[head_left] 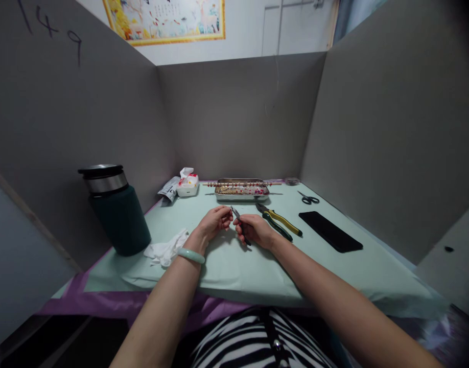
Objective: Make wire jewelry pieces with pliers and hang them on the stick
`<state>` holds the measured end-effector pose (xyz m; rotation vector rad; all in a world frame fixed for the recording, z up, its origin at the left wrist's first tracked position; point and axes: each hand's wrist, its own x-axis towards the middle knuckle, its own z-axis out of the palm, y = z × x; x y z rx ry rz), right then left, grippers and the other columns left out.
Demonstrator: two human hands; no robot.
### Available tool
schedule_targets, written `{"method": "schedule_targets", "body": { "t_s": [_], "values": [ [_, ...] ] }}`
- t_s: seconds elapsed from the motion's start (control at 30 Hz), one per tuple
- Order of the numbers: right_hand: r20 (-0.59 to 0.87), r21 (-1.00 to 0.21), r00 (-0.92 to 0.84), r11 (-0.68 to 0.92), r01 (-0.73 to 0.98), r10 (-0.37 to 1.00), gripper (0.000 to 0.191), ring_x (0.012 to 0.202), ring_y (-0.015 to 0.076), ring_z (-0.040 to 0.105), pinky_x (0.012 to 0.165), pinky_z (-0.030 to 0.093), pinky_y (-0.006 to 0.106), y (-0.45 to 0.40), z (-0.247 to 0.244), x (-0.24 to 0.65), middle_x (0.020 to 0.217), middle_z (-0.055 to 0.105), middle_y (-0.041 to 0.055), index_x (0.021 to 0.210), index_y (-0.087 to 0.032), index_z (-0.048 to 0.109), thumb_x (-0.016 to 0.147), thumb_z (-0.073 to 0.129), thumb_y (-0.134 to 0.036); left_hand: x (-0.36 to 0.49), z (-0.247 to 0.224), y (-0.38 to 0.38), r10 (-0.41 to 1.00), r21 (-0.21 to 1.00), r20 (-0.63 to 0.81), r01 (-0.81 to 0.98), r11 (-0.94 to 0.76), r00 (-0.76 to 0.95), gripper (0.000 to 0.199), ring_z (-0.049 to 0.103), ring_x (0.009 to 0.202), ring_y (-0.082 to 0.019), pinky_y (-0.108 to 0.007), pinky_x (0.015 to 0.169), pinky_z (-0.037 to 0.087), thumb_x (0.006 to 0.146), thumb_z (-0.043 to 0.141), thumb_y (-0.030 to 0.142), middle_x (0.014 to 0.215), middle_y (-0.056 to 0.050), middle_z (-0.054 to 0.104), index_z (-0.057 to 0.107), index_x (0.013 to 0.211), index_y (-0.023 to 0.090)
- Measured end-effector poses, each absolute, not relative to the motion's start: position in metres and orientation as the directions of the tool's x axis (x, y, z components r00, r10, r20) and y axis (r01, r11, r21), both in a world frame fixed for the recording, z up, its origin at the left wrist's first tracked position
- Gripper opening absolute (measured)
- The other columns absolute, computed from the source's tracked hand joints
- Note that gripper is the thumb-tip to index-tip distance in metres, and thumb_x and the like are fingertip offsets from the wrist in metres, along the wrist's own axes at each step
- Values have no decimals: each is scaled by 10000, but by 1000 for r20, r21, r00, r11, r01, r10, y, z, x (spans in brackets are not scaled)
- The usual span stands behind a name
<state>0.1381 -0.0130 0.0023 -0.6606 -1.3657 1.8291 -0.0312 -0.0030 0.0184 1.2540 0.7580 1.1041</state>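
Note:
My right hand (256, 230) is closed around a small pair of pliers (236, 213) with dark handles, its metal jaws pointing up and left. Close beside the jaws, my left hand (216, 221) has its thumb and forefinger pinched together at the plier tip. Whatever sits between those fingers is too small to make out. A pale green bangle circles my left wrist. Beyond both hands stands a metal tray (242, 197) of small gold and red beads, with a beaded stick (240, 184) lying across its top.
Larger combination pliers (279, 223) with green and yellow handles lie right of my hands. Farther right are a black phone (329, 231) and scissors (309, 199). On the left are a dark green bottle (117, 214), crumpled tissue (167, 249) and a tissue pack (188, 185). Grey partitions (242, 117) enclose the table.

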Motion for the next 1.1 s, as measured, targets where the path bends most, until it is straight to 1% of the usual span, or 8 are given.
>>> {"method": "schedule_targets", "body": {
  "t_s": [0.17,0.5,0.67,0.87,0.97,1.1],
  "values": [
    [33,-951,-599,-159,-264,800,206,454,123,528,418,435,256,-14,2,138,622,566,6,832,-142,567,765,538,-335,-32,17,-1,935,975,96,-220,-20,340,222,407,430,-43,-193,406,380,711,651,330,622,7,526,566,694,126],
    [45,-976,-559,-84,-202,828,209,411,119,517,380,419,245,-17,1,135,593,565,-3,817,-152,546,760,548,-353,-34,16,-3,940,973,76,-231,3,332,212,417,439,-47,-190,409,378,698,663,317,621,8,523,572,692,125],
    [39,-965,-597,-125,-229,801,205,439,119,527,405,432,245,-17,4,136,610,568,4,820,-148,556,761,551,-344,-34,17,-2,934,972,95,-234,-13,344,179,365,416,-39,-190,399,344,710,626,289,593,9,509,578,666,123],
    [38,-952,-645,-169,-256,764,209,466,119,533,430,441,246,-16,3,139,616,566,5,841,-144,564,771,548,-339,-34,17,-2,942,971,65,-237,17,330,171,325,394,-36,-189,386,301,706,603,277,548,10,503,567,633,126],
    [41,-961,-645,-146,-234,763,209,455,119,531,419,438,246,-16,2,139,616,569,5,841,-145,562,771,546,-341,-34,17,-3,939,975,62,-223,16,338,175,328,395,-37,-189,384,299,703,614,280,547,15,493,564,631,128],
    [35,-979,-604,-95,-182,796,208,425,121,527,390,419,241,-16,0,137,598,566,3,816,-147,553,765,544,-349,-34,18,-5,941,980,49,-199,20,334,185,327,396,-36,-185,378,283,698,628,277,531,17,471,551,613,131]
  ]
}}
